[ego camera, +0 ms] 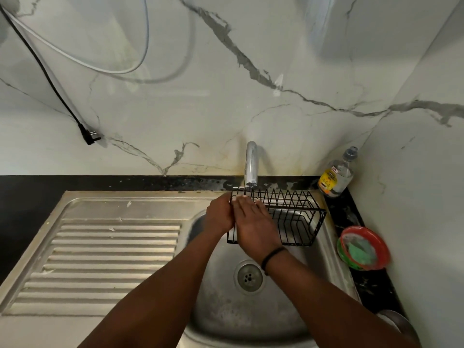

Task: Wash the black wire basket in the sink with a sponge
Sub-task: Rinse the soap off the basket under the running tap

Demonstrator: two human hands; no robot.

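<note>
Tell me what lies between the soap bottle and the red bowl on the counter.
In the head view, only bare black counter lies between the soap bottle and the red bowl; the wire basket sits left, over the sink.

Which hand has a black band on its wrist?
The right hand, lying flat over the left end of the black wire basket, has the black band on its wrist. The left hand, beside it, has a bare wrist.

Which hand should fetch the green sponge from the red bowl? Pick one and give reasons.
Right. The right hand lies flat on the black wire basket, on the side of the red bowl with the green sponge. The left hand grips the basket's far end and can steady it.
</note>
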